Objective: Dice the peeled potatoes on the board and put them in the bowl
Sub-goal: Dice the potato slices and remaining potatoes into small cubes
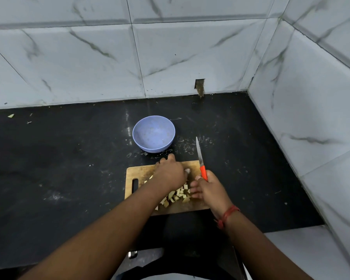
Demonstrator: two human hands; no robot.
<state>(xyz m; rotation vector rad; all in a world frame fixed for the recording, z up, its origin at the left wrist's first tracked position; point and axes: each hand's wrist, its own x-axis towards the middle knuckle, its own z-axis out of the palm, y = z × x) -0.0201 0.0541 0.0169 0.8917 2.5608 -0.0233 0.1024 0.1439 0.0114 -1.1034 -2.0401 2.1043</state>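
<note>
On the wooden cutting board (137,172), near the front of the dark tabletop (59,158), lies a heap of pale potato cubes (179,196), partly covered by the left forearm that crosses over it, so how far the heap runs under the arm cannot be seen. The left hand (171,171) rests palm down on the far half of the board, its fingers curled over something pale that shows only as a small patch at its right edge; what it is cannot be made out. The right hand (207,187) grips the orange handle of a knife (200,158) between thumb and palm, with the blade pointing up and away toward the wall, clear of the board, while its other fingers spread loosely down toward the cubes. A red thread band (227,215) circles the right wrist. Just beyond the board stands a light blue bowl (154,134), upright, holding no cubes, only faint specks on its inner wall. Small scraps and pale smears dot the tabletop around the bowl and at the far left. Marble-patterned wall tiles (170,57) rise behind and to the right, with a small dark notch (199,86) at their base.
</note>
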